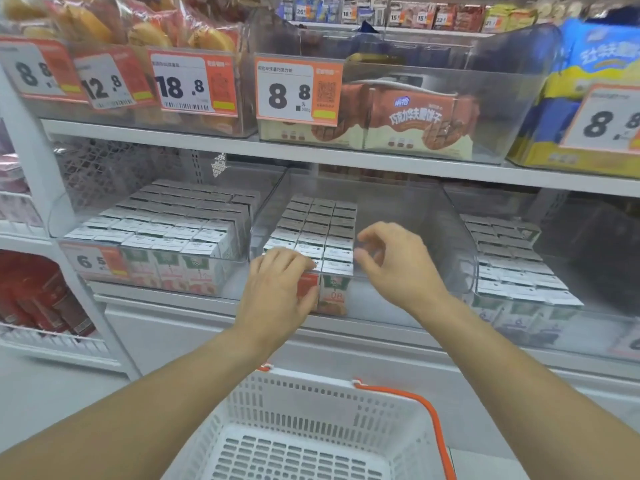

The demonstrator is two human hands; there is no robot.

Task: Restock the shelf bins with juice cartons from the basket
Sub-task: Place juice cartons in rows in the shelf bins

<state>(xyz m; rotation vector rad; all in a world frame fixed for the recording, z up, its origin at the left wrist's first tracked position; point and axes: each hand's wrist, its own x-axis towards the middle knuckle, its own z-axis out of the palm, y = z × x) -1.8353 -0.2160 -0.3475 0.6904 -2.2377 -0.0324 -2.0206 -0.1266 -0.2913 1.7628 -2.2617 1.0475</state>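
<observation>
1. At the middle bin [433, 216], my left hand [280, 289] grips a front-row carton [308, 287].
2. My right hand [394, 261] hovers loosely curled, holding nothing, beside the cartons.
3. Below, I see the basket [311, 427].

White shelving [311, 152] spans the view, upright post [31, 161] at 9 o'clock. Upper shelf: bread bags [138, 32] at 11 o'clock, biscuit boxes [408, 119] at 12, blue-yellow packs [595, 64] at 2. Orange-white price tags [298, 90] along fronts. Red packets [38, 292] at 9. Pale floor [52, 386] at 8. Even light.
</observation>
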